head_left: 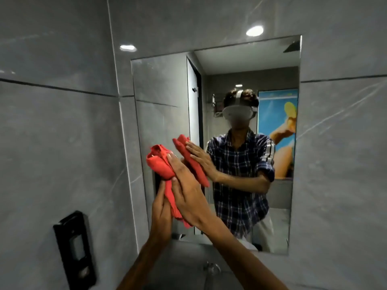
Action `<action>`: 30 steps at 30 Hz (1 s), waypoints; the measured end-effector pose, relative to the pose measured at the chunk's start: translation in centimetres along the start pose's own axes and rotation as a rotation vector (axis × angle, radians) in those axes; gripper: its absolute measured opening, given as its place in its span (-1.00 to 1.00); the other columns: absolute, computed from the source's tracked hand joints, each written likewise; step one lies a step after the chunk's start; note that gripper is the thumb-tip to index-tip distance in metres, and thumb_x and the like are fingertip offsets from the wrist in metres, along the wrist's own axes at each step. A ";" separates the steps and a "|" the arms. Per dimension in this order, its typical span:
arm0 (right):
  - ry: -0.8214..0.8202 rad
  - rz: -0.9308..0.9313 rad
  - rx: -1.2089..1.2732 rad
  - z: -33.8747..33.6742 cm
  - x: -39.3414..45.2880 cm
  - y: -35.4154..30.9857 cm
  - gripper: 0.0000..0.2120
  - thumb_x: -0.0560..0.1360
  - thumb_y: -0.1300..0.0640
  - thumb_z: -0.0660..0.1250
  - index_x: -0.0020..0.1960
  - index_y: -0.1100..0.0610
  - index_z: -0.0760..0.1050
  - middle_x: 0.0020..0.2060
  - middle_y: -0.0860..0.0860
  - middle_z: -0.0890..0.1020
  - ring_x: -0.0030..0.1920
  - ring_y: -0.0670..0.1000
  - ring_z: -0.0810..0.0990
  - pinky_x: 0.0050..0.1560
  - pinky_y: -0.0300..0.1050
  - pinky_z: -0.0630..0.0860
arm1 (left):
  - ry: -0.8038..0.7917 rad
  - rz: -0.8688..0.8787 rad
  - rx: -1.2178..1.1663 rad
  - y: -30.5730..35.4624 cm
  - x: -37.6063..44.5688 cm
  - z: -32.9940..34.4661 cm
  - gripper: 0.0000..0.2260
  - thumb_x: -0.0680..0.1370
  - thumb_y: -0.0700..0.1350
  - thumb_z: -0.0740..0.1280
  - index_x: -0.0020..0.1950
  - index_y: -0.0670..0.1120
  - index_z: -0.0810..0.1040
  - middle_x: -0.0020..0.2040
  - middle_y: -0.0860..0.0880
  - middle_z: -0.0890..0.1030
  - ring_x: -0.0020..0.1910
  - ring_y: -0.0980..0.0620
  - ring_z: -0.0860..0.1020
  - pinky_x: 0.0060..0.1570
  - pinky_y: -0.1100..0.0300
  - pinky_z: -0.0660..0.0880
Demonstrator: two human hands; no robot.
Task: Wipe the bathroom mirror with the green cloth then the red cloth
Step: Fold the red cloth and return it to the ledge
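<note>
1. Red cloth (160, 164) is bunched up and pressed against the lower-left part of the mirror (240, 65), near its left edge.
2. My right hand (186, 191) lies over the cloth, fingers stretched out flat, palm pushing the fabric onto the glass. Not a fist; more a flat press.
3. My left hand (160, 214) sits below it, fingers curled around the hanging tail of the same cloth. Closed grip on the fabric.
4. Both hands touch each other at the cloth; forearms come up from the bottom of the view.
5. Reflection shows the cloth and a flat palm on it, plus a person in a plaid shirt with a headset.
6. Green cloth: can't see it in this view.
7. Grey tiled wall (62, 122) surrounds the mirror. A black wall-mounted unit (75, 250) sits low left, well apart from the hands.
8. A tap (211, 268) shows below the mirror, between my forearms, blurred.
</note>
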State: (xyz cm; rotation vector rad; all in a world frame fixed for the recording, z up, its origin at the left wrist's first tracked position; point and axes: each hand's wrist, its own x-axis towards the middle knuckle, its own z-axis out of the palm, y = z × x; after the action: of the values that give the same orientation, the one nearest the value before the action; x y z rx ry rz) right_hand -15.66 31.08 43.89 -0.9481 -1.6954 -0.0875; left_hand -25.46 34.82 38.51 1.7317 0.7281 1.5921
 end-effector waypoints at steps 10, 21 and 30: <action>-0.249 0.496 -0.017 -9.8 -29.8 1.4 -0.54 0.72 0.02 0.11 0.60 0.04 0.30 0.64 -0.01 0.26 0.66 -0.08 0.14 0.68 0.04 0.09 | 0.095 -1.003 -0.901 0.3 -26.8 10.1 -0.50 0.58 0.22 0.26 0.37 -0.05 0.64 0.35 -0.14 0.67 0.33 -0.10 0.65 0.25 -0.01 0.62; 0.048 1.794 0.535 -27.3 -60.8 6.7 -0.64 0.63 0.27 0.30 0.42 0.24 0.46 0.15 0.18 0.67 0.11 0.17 0.67 0.00 -0.03 0.63 | -0.194 -1.774 -0.484 -6.7 -50.6 28.6 -0.47 0.49 0.14 0.37 0.35 -0.15 0.62 0.28 -0.29 0.67 0.33 -0.30 0.59 0.43 -0.23 0.47; -0.141 1.844 0.164 -31.3 -68.6 20.6 -0.75 0.65 0.34 0.15 0.25 0.10 0.43 0.14 0.19 0.57 0.06 0.20 0.61 -0.07 0.06 0.57 | -0.403 -1.664 -0.029 -18.8 -53.3 40.5 -0.58 0.60 0.01 0.37 0.42 -0.12 0.54 0.29 -0.23 0.63 0.21 -0.20 0.60 0.28 -0.12 0.56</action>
State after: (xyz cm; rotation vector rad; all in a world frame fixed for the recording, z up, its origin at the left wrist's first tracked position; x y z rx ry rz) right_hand 24.42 -7.92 -10.80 -2.0101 -0.3838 1.2971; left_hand 10.05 1.00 -10.80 0.7367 1.3295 0.0898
